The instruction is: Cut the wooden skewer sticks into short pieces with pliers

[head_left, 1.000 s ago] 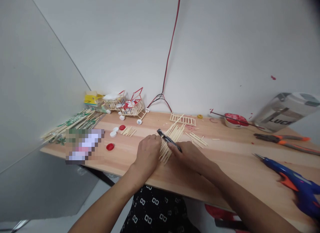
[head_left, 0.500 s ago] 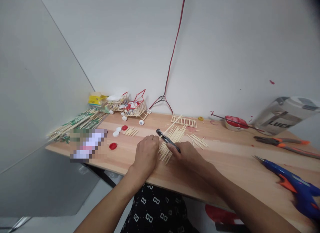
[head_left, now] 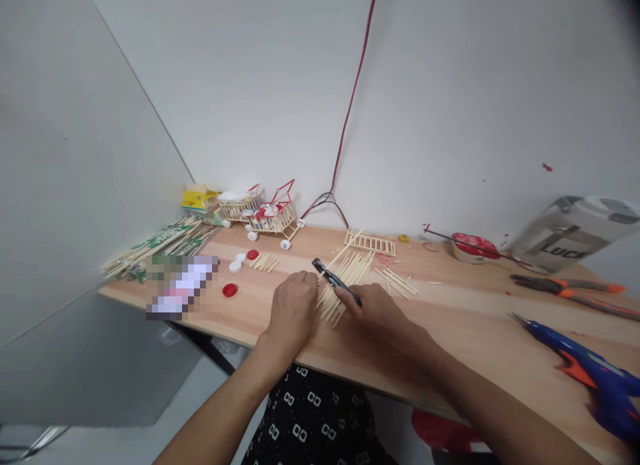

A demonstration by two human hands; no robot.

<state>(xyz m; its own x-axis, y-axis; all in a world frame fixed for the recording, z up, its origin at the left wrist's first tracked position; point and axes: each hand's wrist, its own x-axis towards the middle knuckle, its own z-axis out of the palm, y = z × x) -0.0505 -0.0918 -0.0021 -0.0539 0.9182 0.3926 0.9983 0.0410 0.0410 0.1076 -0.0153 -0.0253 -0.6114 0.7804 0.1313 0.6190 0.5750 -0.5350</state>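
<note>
My left hand (head_left: 295, 305) is closed, its fingers curled round the near end of a thin wooden stick (head_left: 345, 250) that slants up to the right. My right hand (head_left: 377, 312) is shut on small dark clippers (head_left: 336, 280). Their metal head lies across the stick, close beside my left knuckles. Under and behind the tool a pile of loose wooden sticks (head_left: 357, 268) lies on the wooden table (head_left: 460, 332). Shorter sticks lie to the right (head_left: 397, 282), and cut pieces (head_left: 265, 262) to the left. My fingertips are mostly hidden.
Two stick-built toy carts (head_left: 274, 218) stand by the wall, near a ladder-like stick frame (head_left: 371, 243). Red and white caps (head_left: 230, 290), skewer packs (head_left: 160, 245) and a blurred-out phone-like object (head_left: 183, 288) lie left. Pliers (head_left: 560, 286) and a blue glue gun (head_left: 575, 352) lie right.
The view has shifted slightly, so the scene sits a little further right. Both hands, the clippers and the stick keep nearly the same positions.
</note>
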